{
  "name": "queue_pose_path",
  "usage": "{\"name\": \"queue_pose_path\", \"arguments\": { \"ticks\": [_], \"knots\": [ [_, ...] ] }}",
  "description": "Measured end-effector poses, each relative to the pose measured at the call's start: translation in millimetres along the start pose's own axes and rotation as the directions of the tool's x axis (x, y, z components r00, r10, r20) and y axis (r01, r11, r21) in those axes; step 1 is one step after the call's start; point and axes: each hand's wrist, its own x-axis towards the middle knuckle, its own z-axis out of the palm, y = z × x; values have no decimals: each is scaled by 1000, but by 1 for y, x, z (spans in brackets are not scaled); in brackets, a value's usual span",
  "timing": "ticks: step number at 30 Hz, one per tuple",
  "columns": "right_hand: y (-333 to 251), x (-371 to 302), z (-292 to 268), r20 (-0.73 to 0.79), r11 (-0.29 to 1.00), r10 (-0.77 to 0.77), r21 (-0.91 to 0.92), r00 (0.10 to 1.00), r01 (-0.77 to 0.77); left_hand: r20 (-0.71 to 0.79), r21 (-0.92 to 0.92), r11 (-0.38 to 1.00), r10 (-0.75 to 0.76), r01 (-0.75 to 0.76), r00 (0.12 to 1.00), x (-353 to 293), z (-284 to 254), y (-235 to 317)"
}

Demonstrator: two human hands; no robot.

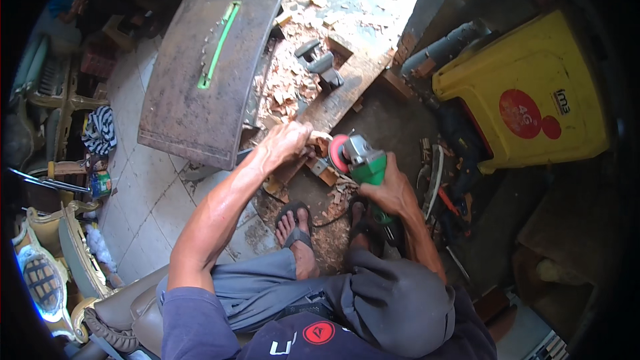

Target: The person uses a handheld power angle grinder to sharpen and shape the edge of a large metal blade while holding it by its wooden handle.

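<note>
My right hand (392, 190) is wrapped round a green angle grinder (370, 169) with a grey metal head. Its round red disc (338, 153) faces left, at the edge of a small curved piece of wood (321, 139). Whether the disc touches the wood, I cannot tell. Closed on that wood is my left hand (288, 144), beside the lower end of the workbench (360, 80); its fingertips are partly hidden. Below the hands, wood blocks (325, 175) and shavings lie near my sandalled feet.
A dark metal saw table (177, 53) with a toothed blade in a green slot stands left. Shavings (290, 83) and a grey metal tool (320, 65) lie on the bench. A yellow plastic stool (460, 70) lies tipped at right. Carved furniture frames (73, 260) stand far left.
</note>
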Motion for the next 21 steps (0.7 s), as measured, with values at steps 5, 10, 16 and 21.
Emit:
{"name": "queue_pose_path", "arguments": {
  "ticks": [5, 10, 16, 21],
  "knots": [
    [5, 5, -6, 30, 998, 66, -16, 997, -66, 107, -19, 999, -37, 39, 994, 5, -16, 17],
    [7, 12, -9, 15, 1000, 20, 5, 1000, -20, -25, -32, 999, -11, 10, 1000, -2, -4, 11],
    [8, 8, -8, 7, 1000, 24, -20, 1000, -24, 27, -30, 998, -56, 56, 998, -4, -10, 22],
    [-2, 12, -9, 23, 999, 26, -39, 999, -25, 58, -59, 998, -31, 34, 998, -6, -16, 23]
  ]
}}
